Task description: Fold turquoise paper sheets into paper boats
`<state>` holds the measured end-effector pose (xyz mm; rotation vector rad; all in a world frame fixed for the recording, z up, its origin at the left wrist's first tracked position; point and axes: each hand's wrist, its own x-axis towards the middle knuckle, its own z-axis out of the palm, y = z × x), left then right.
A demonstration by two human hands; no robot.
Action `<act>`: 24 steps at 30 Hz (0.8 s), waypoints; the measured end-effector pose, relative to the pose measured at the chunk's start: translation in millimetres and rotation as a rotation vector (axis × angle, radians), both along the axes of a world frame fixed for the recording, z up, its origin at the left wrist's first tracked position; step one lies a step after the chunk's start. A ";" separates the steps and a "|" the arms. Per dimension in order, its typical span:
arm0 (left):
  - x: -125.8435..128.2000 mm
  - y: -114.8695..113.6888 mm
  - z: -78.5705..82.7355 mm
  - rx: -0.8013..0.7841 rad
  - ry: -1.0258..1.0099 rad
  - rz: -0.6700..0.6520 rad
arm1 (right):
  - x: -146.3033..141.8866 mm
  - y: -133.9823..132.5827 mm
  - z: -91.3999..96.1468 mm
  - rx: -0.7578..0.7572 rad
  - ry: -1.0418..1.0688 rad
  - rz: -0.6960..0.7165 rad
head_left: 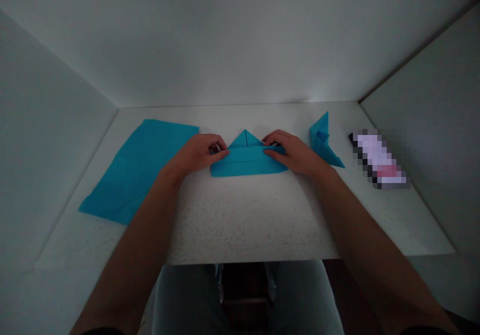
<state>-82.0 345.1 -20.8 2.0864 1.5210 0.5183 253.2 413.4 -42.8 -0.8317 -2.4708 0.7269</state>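
In the middle of the white table lies a folded sheet of blue paper (249, 162), its peak pointing away from me and a wide band along its near side. A crease runs down the centre of the peak. At the band's left end, my left hand (204, 152) pinches the upper edge between thumb and curled fingers. My right hand (288, 150) grips the same edge on the right, its thumb flat on the band and its fingers behind. Both hands partly cover the paper's ends.
Flat blue sheet paper (146, 160) lies on the left, partly under my left forearm. To the right stands a folded blue paper boat (321, 140), with a blurred phone (378, 157) beyond it. White walls (240, 40) enclose the table's (251, 225) back and sides.
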 end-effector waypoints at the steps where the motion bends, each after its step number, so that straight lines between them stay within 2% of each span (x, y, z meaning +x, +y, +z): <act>1: 0.0 1.2 -2.3 0.022 0.026 -0.008 | -0.4 0.6 -2.0 0.015 -0.007 -0.009; 5: -0.3 3.7 -7.1 0.083 0.130 -0.004 | 0.5 1.5 -6.0 0.076 -0.095 -0.098; 10: 2.7 0.8 -4.0 0.161 0.273 0.036 | 1.7 -3.1 1.1 0.112 -0.243 -0.228; 15: 10.0 -3.2 -1.5 0.133 0.327 0.061 | 1.3 -4.8 5.8 0.050 -0.253 -0.217; 24: 15.5 -2.0 -2.8 0.008 0.251 0.128 | -0.7 -6.9 5.7 -0.008 -0.227 -0.168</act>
